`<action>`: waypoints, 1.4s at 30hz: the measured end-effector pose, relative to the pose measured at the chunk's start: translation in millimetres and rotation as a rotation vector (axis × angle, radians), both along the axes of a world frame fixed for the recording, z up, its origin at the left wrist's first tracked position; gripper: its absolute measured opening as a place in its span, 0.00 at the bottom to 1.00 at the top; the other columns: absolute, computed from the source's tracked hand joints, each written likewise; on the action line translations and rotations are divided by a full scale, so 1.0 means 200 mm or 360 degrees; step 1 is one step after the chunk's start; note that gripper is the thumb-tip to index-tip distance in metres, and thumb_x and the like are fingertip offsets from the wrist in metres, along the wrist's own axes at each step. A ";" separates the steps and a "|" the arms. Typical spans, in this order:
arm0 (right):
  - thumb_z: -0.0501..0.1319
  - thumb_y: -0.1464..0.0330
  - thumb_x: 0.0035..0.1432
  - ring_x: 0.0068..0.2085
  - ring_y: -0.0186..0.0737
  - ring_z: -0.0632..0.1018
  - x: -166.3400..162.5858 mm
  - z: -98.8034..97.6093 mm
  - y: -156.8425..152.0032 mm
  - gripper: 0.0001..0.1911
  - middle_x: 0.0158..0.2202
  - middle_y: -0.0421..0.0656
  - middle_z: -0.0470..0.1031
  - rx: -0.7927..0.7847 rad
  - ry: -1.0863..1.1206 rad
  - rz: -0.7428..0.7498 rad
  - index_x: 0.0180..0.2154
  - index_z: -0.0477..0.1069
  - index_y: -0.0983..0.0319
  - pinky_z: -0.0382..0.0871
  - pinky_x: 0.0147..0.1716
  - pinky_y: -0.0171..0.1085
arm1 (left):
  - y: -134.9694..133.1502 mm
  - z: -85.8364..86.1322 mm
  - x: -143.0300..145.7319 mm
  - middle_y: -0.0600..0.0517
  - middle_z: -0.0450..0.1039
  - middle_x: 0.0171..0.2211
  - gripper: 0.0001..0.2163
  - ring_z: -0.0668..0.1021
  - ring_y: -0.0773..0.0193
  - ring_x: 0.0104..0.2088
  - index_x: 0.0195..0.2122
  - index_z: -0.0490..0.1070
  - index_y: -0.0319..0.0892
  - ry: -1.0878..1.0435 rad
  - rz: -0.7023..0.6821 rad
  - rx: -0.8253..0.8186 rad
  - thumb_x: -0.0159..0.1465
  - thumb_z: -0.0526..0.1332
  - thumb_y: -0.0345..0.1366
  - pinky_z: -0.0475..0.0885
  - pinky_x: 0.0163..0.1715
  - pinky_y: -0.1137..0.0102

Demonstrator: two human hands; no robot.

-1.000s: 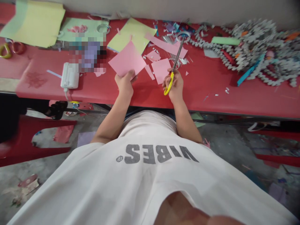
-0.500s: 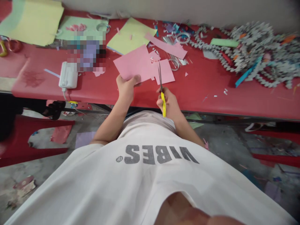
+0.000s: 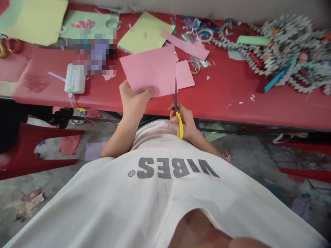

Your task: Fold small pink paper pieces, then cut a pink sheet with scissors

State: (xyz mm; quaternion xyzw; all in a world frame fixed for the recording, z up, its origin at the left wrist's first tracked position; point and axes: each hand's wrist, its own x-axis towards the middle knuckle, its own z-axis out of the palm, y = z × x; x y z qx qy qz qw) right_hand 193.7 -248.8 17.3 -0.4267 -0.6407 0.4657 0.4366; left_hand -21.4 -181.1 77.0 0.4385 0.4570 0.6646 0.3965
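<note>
My left hand [image 3: 134, 100] pinches the near edge of a pink paper sheet [image 3: 151, 70] held above the front of the red table [image 3: 258, 103]. My right hand [image 3: 182, 120] grips yellow-handled scissors [image 3: 177, 110], whose blades point up at the sheet's lower right edge. A smaller pink square [image 3: 184, 74] lies on the table just right of the held sheet.
Yellow and green paper sheets [image 3: 144, 34] lie at the back left. A white charger box [image 3: 74, 78] sits left of my hands. A heap of grey folded paper chains [image 3: 287, 48] fills the right. Tape rolls and paper scraps lie scattered. A red chair [image 3: 38, 151] stands lower left.
My right hand has drawn back from the table toward my body and turned the scissors upright under the sheet. My left hand has pulled the pink sheet nearer and raised it.
</note>
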 end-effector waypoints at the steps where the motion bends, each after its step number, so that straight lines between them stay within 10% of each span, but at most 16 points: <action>1: 0.69 0.32 0.69 0.32 0.41 0.77 0.00 0.00 0.00 0.34 0.36 0.37 0.77 -0.0006 -0.0007 -0.0002 0.55 0.74 0.52 0.68 0.35 0.42 | -0.01 0.00 0.00 0.52 0.73 0.36 0.12 0.86 0.57 0.41 0.39 0.78 0.39 0.0001 0.0004 -0.0010 0.56 0.76 0.31 0.90 0.40 0.63; 34: 0.72 0.33 0.68 0.21 0.37 0.76 -0.04 0.01 0.01 0.34 0.22 0.31 0.72 -0.0081 0.0067 -0.0115 0.49 0.77 0.56 0.68 0.24 0.37 | -0.04 -0.05 0.01 0.53 0.75 0.34 0.11 0.82 0.62 0.31 0.39 0.76 0.43 0.0245 0.0133 0.0076 0.60 0.76 0.38 0.86 0.29 0.67; 42: 0.85 0.31 0.42 0.43 0.54 0.91 -0.01 -0.02 0.05 0.51 0.43 0.47 0.90 -0.0060 0.0135 0.0091 0.55 0.76 0.56 0.85 0.46 0.47 | -0.06 -0.03 0.02 0.54 0.75 0.32 0.11 0.79 0.65 0.28 0.36 0.76 0.43 0.0267 0.0119 0.0062 0.57 0.76 0.36 0.82 0.25 0.71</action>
